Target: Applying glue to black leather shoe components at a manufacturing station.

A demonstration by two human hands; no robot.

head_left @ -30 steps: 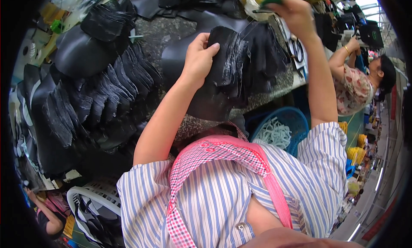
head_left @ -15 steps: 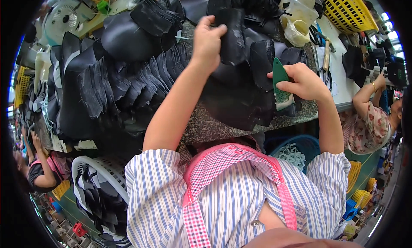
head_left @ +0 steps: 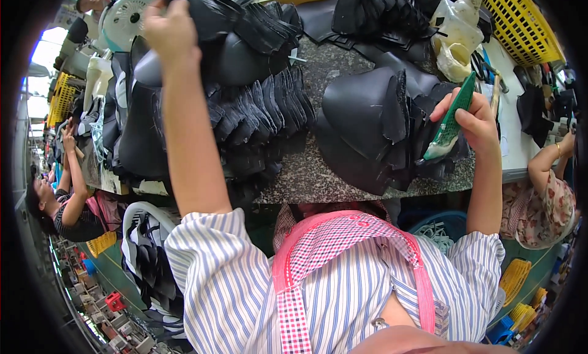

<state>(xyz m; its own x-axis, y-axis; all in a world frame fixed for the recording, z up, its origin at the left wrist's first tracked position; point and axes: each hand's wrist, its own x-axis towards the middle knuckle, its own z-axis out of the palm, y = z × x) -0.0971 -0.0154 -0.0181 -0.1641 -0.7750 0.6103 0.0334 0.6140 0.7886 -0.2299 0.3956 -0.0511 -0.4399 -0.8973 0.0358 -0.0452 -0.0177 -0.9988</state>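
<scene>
My left hand (head_left: 173, 32) is stretched out to the far left, smeared by motion, with its fingers closed at the edge of a black sheet piece (head_left: 201, 12). That piece lies against a fanned stack of black pieces (head_left: 267, 27). On the right, my right hand (head_left: 479, 122) grips a green-handled glue brush (head_left: 453, 118), tilted with its whitish end low. Below this end sits a pile of curved black pieces (head_left: 361, 112) near the table's front edge. A longer overlapping row of black pieces (head_left: 263, 112) lies left of the middle.
A crusted whitish plastic container (head_left: 454, 51) stands at the back right, beside a yellow basket (head_left: 520, 26). The speckled tabletop (head_left: 300, 176) shows between the piles. A white basket (head_left: 138, 216) of cut pieces is low on the left. Other people work at both sides.
My left hand has swung from the middle to the far left with a black piece. The glue brush has tilted over, still in my right hand. The view has shifted somewhat.
</scene>
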